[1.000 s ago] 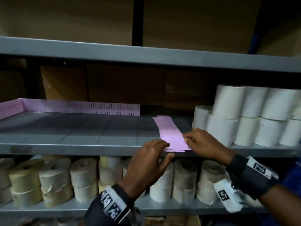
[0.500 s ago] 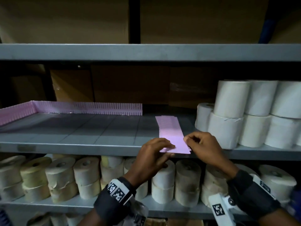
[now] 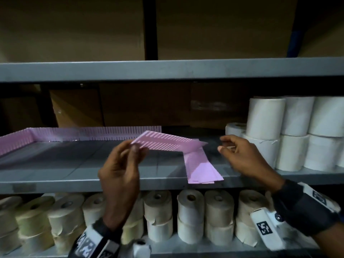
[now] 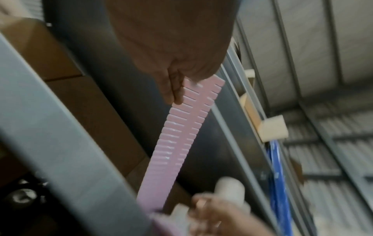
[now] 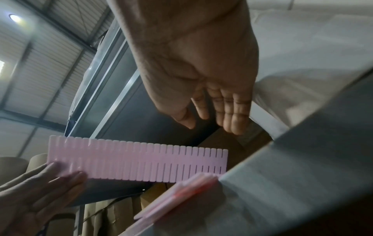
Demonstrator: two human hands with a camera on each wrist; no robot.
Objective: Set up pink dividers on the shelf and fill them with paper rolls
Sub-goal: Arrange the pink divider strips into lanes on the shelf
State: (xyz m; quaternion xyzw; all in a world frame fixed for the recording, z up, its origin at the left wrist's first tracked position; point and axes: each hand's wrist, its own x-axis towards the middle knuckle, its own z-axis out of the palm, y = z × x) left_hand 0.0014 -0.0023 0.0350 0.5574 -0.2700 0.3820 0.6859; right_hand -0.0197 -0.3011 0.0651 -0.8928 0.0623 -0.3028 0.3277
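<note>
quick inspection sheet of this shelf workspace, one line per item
surface: grey metal shelf, middle level, mostly bare at left and centre
job's things: pink divider strip lifted off the stack of strips at the shelf's front edge; pink dividers already stand along the back and left side; white paper rolls stacked at right
clutter: nothing seen
grippers: left hand pinches the strip's end; right hand free beside it, holds nothing
cables: nothing seen
surroundings: lower shelf rolls; cardboard boxes behind; dim light
</note>
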